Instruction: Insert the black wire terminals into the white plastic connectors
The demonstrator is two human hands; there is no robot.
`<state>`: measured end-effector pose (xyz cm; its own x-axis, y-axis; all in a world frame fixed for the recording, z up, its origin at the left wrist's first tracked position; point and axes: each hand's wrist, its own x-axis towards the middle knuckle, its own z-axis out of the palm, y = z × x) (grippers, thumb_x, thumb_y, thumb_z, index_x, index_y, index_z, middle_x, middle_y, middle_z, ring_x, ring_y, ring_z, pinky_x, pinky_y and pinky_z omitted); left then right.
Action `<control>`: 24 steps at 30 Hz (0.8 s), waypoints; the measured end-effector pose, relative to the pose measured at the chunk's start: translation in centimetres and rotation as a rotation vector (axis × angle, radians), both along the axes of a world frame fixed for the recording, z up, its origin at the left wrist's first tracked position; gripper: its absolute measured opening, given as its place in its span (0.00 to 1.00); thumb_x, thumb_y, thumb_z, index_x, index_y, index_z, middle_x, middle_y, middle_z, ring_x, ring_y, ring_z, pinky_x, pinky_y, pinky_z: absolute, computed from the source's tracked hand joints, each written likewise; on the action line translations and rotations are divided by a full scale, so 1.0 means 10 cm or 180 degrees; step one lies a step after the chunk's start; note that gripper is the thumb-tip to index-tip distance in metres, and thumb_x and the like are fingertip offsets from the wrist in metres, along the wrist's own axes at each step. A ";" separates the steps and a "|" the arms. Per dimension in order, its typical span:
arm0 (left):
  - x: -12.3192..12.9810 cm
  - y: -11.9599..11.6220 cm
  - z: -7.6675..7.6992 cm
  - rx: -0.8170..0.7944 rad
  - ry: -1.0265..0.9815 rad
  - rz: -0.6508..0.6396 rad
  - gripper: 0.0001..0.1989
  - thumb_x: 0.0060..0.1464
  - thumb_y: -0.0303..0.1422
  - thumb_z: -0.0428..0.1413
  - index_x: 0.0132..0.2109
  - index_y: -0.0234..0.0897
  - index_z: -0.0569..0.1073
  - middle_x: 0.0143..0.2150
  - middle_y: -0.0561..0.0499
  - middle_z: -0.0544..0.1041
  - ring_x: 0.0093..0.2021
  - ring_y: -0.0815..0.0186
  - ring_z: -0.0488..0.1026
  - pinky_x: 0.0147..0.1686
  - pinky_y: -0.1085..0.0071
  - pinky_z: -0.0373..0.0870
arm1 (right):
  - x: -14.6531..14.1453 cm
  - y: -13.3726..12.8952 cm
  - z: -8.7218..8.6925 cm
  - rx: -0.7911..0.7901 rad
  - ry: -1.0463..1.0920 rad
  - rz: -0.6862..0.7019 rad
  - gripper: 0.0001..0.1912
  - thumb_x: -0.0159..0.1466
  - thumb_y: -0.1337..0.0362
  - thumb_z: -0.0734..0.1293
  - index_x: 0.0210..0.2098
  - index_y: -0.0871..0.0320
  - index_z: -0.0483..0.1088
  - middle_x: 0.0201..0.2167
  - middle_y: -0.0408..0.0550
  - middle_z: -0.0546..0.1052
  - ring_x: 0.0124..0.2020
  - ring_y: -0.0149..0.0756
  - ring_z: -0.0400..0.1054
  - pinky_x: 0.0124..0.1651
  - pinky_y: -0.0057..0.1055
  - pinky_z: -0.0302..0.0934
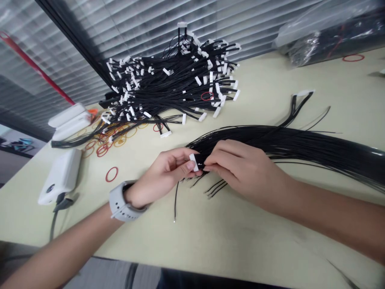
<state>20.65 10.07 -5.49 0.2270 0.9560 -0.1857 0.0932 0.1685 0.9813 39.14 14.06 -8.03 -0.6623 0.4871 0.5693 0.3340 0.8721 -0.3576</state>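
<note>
Between the thumb and fingers of my left hand (pixel 173 166) is a small white connector housing (pixel 194 162), its side with black wires turned toward my right hand. My right hand (pixel 236 162) pinches thin black wire close beside the housing; the exact wire is hidden by the fingertips. Under and behind both hands runs a long bundle of loose black wires (pixel 315 146), reaching off to the right. Several wire ends with small metal tips (pixel 210 196) stick out below my hands. One wired piece with a white connector (pixel 303 93) lies across the bundle.
A large heap of black wire harnesses (pixel 171 86) with white connectors lies at the back, against window blinds. Red and yellow rubber bands (pixel 104 150) are scattered to its left. A white power strip (pixel 61 176) stands at the left; a plastic-wrapped black bundle (pixel 339 38) lies back right.
</note>
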 end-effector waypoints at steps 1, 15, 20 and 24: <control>0.00 0.00 0.00 0.0024 -0.0007 -0.0012 0.05 0.54 0.28 0.56 0.40 0.32 0.72 0.30 0.53 0.74 0.31 0.74 0.73 0.33 0.80 0.71 | 0.00 0.00 0.00 0.0032 -0.0006 0.0022 0.11 0.63 0.72 0.58 0.29 0.63 0.71 0.26 0.47 0.68 0.28 0.31 0.60 0.31 0.29 0.56; 0.00 -0.02 0.00 0.0243 0.0290 -0.0212 0.05 0.53 0.29 0.56 0.38 0.32 0.72 0.29 0.52 0.75 0.30 0.71 0.73 0.33 0.75 0.71 | -0.01 0.01 -0.03 0.0000 0.0149 0.0261 0.13 0.63 0.73 0.57 0.30 0.64 0.72 0.27 0.48 0.70 0.29 0.31 0.62 0.30 0.28 0.58; 0.01 -0.02 -0.01 0.0404 0.0471 -0.0337 0.04 0.54 0.29 0.55 0.35 0.32 0.71 0.29 0.50 0.75 0.31 0.69 0.72 0.33 0.73 0.70 | -0.04 0.00 -0.04 0.0136 0.0228 0.0416 0.14 0.64 0.71 0.56 0.30 0.64 0.71 0.26 0.49 0.70 0.27 0.31 0.60 0.29 0.28 0.57; 0.01 -0.04 -0.02 0.0422 0.0470 -0.0405 0.05 0.54 0.30 0.55 0.35 0.32 0.71 0.29 0.50 0.75 0.30 0.69 0.71 0.32 0.73 0.70 | -0.03 -0.04 -0.02 -0.0131 0.0141 0.0308 0.10 0.64 0.69 0.57 0.33 0.59 0.70 0.26 0.45 0.69 0.28 0.30 0.61 0.29 0.27 0.57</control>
<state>20.77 9.68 -5.71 0.3270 0.9397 -0.1005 0.2497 0.0166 0.9682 38.88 13.65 -8.25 -0.6820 0.4457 0.5798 0.2321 0.8838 -0.4063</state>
